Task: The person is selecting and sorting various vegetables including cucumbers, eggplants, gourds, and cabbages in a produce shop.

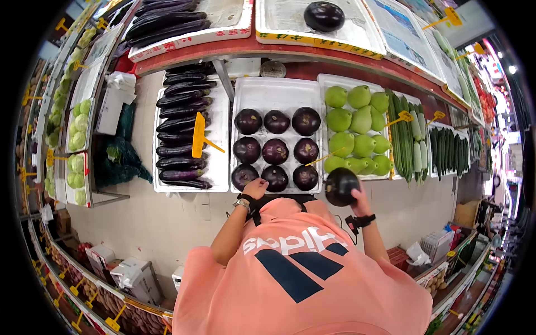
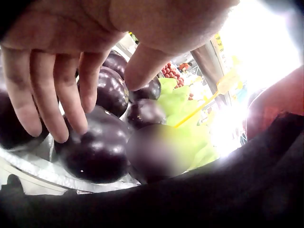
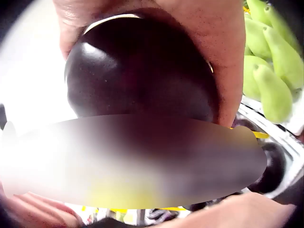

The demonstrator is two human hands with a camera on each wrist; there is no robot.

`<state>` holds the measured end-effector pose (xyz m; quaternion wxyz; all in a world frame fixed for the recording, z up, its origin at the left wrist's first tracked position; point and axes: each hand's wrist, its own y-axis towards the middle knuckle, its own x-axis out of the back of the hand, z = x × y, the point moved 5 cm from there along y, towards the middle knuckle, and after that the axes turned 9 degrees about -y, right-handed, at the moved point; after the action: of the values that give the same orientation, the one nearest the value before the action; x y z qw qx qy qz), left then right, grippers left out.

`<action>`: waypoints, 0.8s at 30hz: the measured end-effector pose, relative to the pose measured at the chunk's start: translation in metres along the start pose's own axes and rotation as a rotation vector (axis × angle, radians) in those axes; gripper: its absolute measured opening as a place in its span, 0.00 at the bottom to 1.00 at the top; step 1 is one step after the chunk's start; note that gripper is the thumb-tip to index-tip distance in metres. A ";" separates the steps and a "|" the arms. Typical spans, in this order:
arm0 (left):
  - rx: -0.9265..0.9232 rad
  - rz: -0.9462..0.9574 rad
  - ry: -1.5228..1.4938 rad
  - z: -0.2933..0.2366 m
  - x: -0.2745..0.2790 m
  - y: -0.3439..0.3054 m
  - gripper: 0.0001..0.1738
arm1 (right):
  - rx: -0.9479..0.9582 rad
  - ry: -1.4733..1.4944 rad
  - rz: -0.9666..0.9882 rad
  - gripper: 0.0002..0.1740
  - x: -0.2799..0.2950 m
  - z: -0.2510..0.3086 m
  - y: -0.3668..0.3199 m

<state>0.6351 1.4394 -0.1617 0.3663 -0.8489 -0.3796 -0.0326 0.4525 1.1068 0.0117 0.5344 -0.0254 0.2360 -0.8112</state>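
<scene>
My right hand (image 1: 362,202) grips a round, dark purple eggplant (image 1: 341,187) just right of the white foam tray (image 1: 277,92). In the right wrist view, the thumb and fingers wrap the sides of that glossy eggplant (image 3: 137,71). Over the tray's front row hangs my left hand (image 1: 255,188), between the front-left eggplant (image 1: 243,175) and the front-middle eggplant (image 1: 275,178). Its fingers (image 2: 45,95) are loosely extended in the left wrist view, fingertips right at an eggplant (image 2: 97,147), with nothing held. More round eggplants (image 1: 275,151) fill rows behind.
Long eggplants (image 1: 181,128) lie in a tray at left, under a yellow price tag (image 1: 199,135). Pale green gourds (image 1: 357,120) and long green gourds (image 1: 405,134) stand to the right. A raised red-edged shelf (image 1: 329,58) runs behind, bearing one round eggplant (image 1: 324,17).
</scene>
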 end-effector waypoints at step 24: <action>-0.004 0.049 -0.058 0.002 0.009 0.002 0.18 | 0.452 -1.707 -0.198 0.57 -0.150 -0.080 0.132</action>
<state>0.6422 1.4453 -0.1611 0.3541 -0.8593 -0.3691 0.0004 0.6057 1.2254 -0.0821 0.4478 -0.5355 -0.4120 -0.5855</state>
